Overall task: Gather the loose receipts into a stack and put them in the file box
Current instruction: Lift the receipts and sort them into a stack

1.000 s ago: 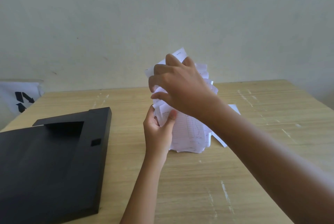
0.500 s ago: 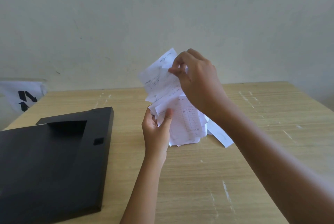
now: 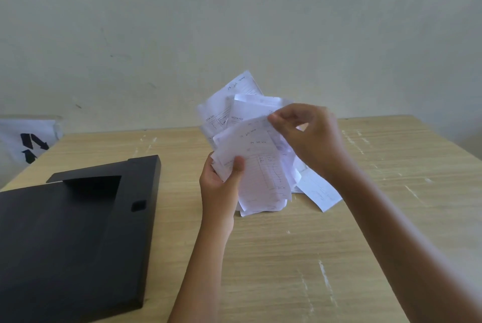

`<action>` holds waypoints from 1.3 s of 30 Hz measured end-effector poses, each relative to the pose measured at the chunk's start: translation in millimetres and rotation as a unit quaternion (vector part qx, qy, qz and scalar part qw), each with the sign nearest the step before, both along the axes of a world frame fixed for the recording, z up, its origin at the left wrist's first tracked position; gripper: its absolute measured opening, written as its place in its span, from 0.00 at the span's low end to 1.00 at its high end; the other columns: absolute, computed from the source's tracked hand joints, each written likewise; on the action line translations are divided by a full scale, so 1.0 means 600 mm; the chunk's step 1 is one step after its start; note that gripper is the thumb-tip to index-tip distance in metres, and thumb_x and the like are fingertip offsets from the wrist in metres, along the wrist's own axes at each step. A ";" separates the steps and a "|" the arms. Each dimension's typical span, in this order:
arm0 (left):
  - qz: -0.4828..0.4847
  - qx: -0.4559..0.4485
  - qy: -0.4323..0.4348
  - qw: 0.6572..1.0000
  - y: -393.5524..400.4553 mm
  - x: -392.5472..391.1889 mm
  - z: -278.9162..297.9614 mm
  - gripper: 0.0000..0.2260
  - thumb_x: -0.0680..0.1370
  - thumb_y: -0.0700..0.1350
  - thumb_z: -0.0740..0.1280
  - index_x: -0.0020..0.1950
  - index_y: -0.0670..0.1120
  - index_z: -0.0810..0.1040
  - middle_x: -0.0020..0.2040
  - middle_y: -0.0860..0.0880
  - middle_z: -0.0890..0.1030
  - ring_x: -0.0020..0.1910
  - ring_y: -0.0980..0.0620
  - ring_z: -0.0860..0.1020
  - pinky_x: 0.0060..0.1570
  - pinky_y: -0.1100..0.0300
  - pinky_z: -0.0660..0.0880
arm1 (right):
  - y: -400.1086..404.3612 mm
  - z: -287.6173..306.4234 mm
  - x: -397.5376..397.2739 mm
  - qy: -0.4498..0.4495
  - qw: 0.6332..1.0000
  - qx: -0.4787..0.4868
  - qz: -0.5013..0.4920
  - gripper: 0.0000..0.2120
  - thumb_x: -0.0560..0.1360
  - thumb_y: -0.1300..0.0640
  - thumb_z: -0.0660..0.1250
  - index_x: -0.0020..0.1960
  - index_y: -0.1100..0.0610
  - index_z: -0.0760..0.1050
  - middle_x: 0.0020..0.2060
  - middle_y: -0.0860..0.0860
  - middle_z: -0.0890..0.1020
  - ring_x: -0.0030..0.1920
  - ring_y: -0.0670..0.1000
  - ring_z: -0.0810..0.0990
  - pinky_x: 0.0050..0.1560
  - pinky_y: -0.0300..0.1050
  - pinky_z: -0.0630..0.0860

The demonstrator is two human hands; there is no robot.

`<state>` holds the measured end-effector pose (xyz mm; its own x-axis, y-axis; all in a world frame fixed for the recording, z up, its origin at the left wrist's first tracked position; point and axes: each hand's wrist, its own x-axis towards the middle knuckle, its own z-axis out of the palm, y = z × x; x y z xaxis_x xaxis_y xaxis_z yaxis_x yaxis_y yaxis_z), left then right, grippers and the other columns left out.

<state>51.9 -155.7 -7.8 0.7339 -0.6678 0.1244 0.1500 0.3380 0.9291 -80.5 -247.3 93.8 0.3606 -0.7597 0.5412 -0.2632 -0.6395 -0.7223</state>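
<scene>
A bunch of white receipts [image 3: 257, 166] stands upright above the middle of the wooden table [image 3: 287, 257], fanned and uneven. My left hand [image 3: 221, 187] grips the bunch at its lower left edge, thumb across the front sheet. My right hand [image 3: 307, 137] pinches the top right corner of the front receipt. One more receipt [image 3: 319, 192] lies flat on the table behind and to the right of the bunch. The black file box [image 3: 70, 239] lies closed and flat on the table's left side, well apart from both hands.
A pale wall runs along the table's far edge. A white bag with black arrows [image 3: 28, 140] sits beyond the table's far left corner. The table's right edge slopes away at the far right.
My right hand came off the top of the bunch and shifted right, now pinching the front sheet's corner. The receipts have fanned out wider. My left hand kept its grip.
</scene>
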 end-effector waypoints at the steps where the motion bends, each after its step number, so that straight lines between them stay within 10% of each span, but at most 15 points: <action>1: -0.004 -0.004 0.009 1.000 0.001 0.001 0.001 0.11 0.79 0.39 0.73 0.60 0.48 0.80 0.51 0.54 0.87 0.49 0.59 0.85 0.44 0.66 0.79 | 0.002 -0.011 -0.005 -0.054 0.998 -0.010 -0.030 0.04 0.77 0.48 0.72 0.44 0.46 0.82 0.38 0.41 0.84 0.40 0.46 0.79 0.43 0.40 0.73; 4: -0.024 -0.010 0.019 0.999 0.002 0.003 0.000 0.12 0.80 0.39 0.73 0.62 0.47 0.80 0.54 0.49 0.87 0.52 0.53 0.85 0.47 0.57 0.81 | 0.014 -0.056 -0.016 -0.216 0.965 0.124 -0.086 0.20 0.78 0.37 0.64 0.62 0.48 0.78 0.54 0.40 0.82 0.52 0.42 0.78 0.55 0.44 0.74; 7: -0.047 0.010 -0.038 0.998 0.002 -0.006 0.002 0.12 0.78 0.39 0.75 0.60 0.49 0.82 0.55 0.47 0.87 0.54 0.48 0.86 0.52 0.51 0.84 | 0.031 -0.095 -0.016 -0.115 0.950 0.281 0.079 0.28 0.75 0.27 0.56 0.66 0.43 0.76 0.62 0.42 0.81 0.61 0.39 0.78 0.62 0.41 0.77; 11: -0.044 0.059 -0.124 0.990 0.011 -0.010 0.013 0.14 0.73 0.42 0.79 0.56 0.51 0.83 0.50 0.50 0.88 0.48 0.53 0.87 0.39 0.63 0.82 | 0.047 -0.094 -0.016 -0.169 0.957 0.199 0.127 0.12 0.79 0.49 0.69 0.59 0.51 0.75 0.51 0.46 0.85 0.53 0.46 0.85 0.49 0.42 0.81; 18: -0.064 -0.039 -0.053 0.996 0.016 0.001 0.030 0.16 0.73 0.40 0.76 0.58 0.50 0.80 0.52 0.50 0.88 0.52 0.53 0.86 0.48 0.60 0.82 | 0.033 -0.117 -0.020 -0.127 0.968 0.193 0.099 0.40 0.64 0.45 0.83 0.71 0.44 0.68 0.65 0.44 0.79 0.66 0.45 0.78 0.62 0.56 0.79; 23: -0.068 0.053 -0.149 0.985 0.015 0.009 0.018 0.15 0.75 0.44 0.77 0.59 0.53 0.79 0.53 0.54 0.87 0.54 0.56 0.85 0.53 0.59 0.81 | 0.029 -0.141 -0.012 -0.089 0.952 0.261 0.130 0.11 0.73 0.51 0.77 0.53 0.53 0.84 0.47 0.52 0.88 0.50 0.49 0.88 0.54 0.61 0.83; 28: -0.094 0.086 -0.215 0.968 0.022 0.009 0.021 0.19 0.81 0.45 0.71 0.69 0.59 0.70 0.58 0.60 0.84 0.59 0.59 0.82 0.53 0.62 0.80 | 0.020 -0.157 -0.010 -0.093 0.953 0.264 0.117 0.09 0.73 0.53 0.77 0.52 0.52 0.84 0.45 0.48 0.89 0.48 0.46 0.87 0.49 0.51 0.85; 33: -0.146 0.100 -0.205 0.963 0.028 -0.008 0.042 0.29 0.81 0.65 0.62 0.80 0.61 0.59 0.71 0.63 0.76 0.70 0.64 0.74 0.73 0.48 0.71 | 0.018 -0.162 -0.012 -0.121 0.947 0.256 0.149 0.10 0.75 0.57 0.75 0.56 0.50 0.82 0.49 0.49 0.88 0.51 0.47 0.87 0.51 0.48 0.84; 39: 0.046 -0.003 -0.324 0.945 0.041 -0.002 0.159 0.29 0.80 0.60 0.68 0.79 0.60 0.63 0.73 0.60 0.75 0.68 0.61 0.76 0.66 0.57 0.74 | 0.017 -0.159 -0.022 -0.087 0.946 0.252 0.186 0.10 0.74 0.56 0.76 0.54 0.49 0.82 0.47 0.46 0.88 0.49 0.43 0.86 0.47 0.43 0.84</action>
<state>50.6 -131.0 87.5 0.5573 -0.6032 0.5706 -0.4799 0.3268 0.8142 -93.6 -237.1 -1.5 0.5922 -0.7751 0.2202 0.0628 -0.2281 -0.9716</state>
